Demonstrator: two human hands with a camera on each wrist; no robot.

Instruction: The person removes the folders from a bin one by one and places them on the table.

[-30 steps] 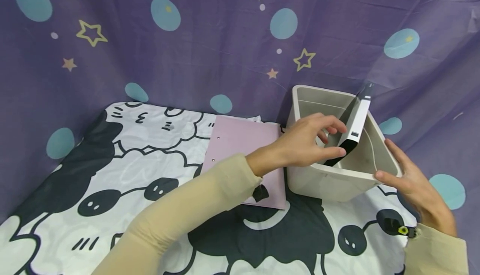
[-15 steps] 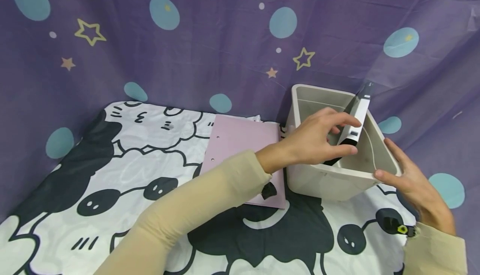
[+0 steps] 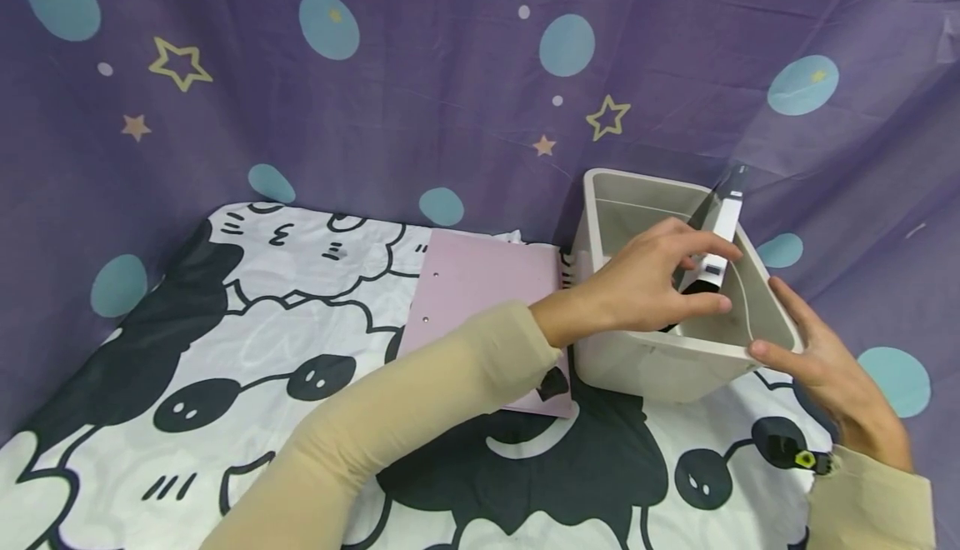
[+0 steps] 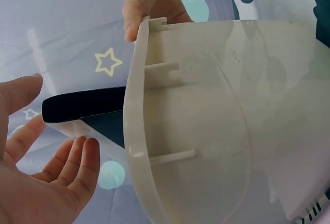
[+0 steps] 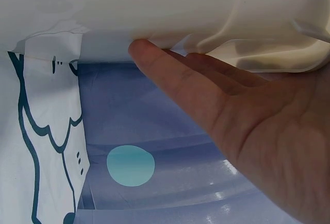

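A pale grey plastic bin [image 3: 660, 367] stands at the right of the bed-like surface, its mouth tilted toward me. Leaning inside it is a flat, dark, binder-like thing [image 3: 723, 225] with a white spine and a black near end. My left hand [image 3: 652, 271] is over the bin's mouth, thumb and fingers spread on either side of that spine. In the left wrist view the black end [image 4: 82, 104] lies between thumb and fingers; whether they touch it I cannot tell. My right hand [image 3: 840, 375] holds the bin's right side, thumb over the rim, fingers against the outer wall.
A pink folder [image 3: 487, 275] with a dark shape near its lower edge lies left of the bin, partly under my left forearm. Cartoon-printed cloth [image 3: 300, 317] covers the surface. A purple curtain [image 3: 450, 75] with stars and blue ovals hangs behind.
My left hand has moved right, from beside the binder-like thing to around its spine. My right hand and the bin have stayed in place.
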